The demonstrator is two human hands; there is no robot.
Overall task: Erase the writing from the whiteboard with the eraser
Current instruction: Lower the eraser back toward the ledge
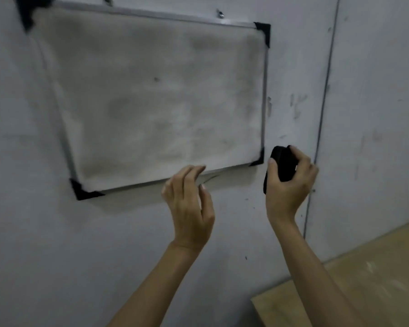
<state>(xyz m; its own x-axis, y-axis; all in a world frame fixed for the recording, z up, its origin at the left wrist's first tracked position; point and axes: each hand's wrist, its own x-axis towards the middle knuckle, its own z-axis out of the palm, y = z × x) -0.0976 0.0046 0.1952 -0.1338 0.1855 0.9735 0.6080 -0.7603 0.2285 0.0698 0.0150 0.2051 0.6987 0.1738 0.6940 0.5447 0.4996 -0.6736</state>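
A whiteboard (151, 97) with a metal frame and black corner caps hangs tilted on a grey wall. Its surface looks smudged grey, with no legible writing and one small dark spot near the middle. My right hand (291, 182) grips a black eraser (282, 165), held off the board just right of its lower right corner. My left hand (189, 206) is raised below the board's bottom edge, fingers curled and apart, holding nothing; its fingertips reach up to the frame.
Two hooks (220, 14) hold the board at the top. A thin vertical seam or cable (321, 119) runs down the wall to the right. A wooden surface (354, 286) fills the lower right corner. Dark scuff marks dot the wall.
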